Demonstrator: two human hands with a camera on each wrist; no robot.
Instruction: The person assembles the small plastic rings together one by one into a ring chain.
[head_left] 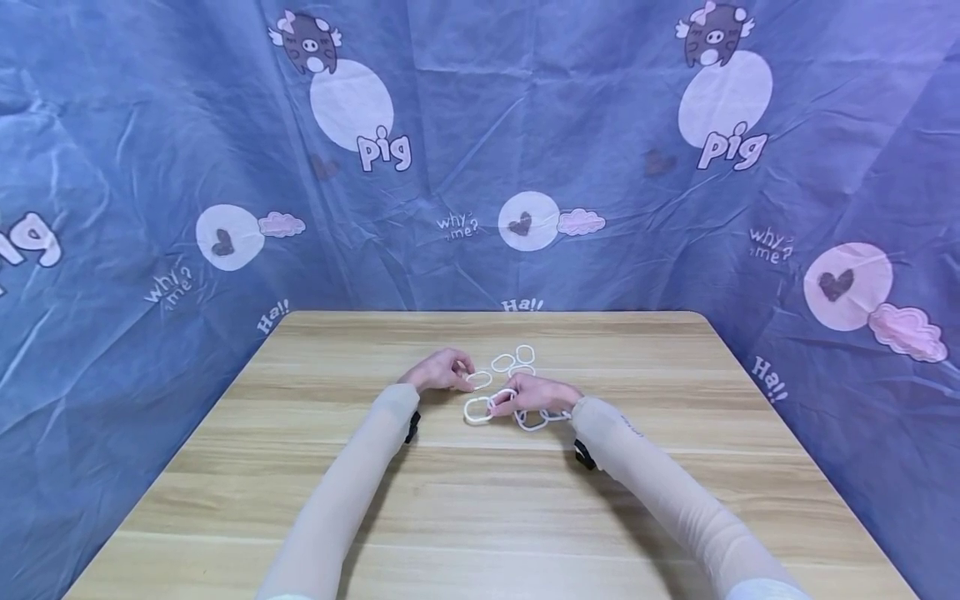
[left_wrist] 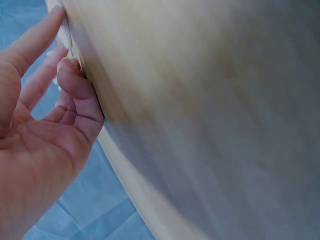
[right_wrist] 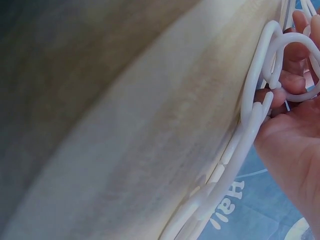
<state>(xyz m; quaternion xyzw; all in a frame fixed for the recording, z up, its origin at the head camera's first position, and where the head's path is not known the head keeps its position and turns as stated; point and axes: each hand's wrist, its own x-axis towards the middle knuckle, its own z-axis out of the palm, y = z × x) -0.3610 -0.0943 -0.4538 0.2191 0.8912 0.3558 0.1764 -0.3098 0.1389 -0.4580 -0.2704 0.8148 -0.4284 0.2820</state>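
Note:
My left hand (head_left: 444,370) pinches the left end of an oval white plastic link (head_left: 490,379) lying on the wooden table. In the left wrist view the other fingers are curled beside the table edge, and the link shows only as a blurred white patch. My right hand (head_left: 534,392) grips a white link (right_wrist: 305,39) that is joined to others. One joined link (head_left: 477,422) lies at the fingertips, left of the right hand. More of the linked chain (head_left: 533,428) runs under and right of that hand, partly hidden by it.
Several more white links, among them one at the back (head_left: 525,346) and one left of it (head_left: 503,356), lie on the table beyond the right hand. The wooden table (head_left: 480,517) meets a blue printed cloth (head_left: 465,275) behind and at both sides.

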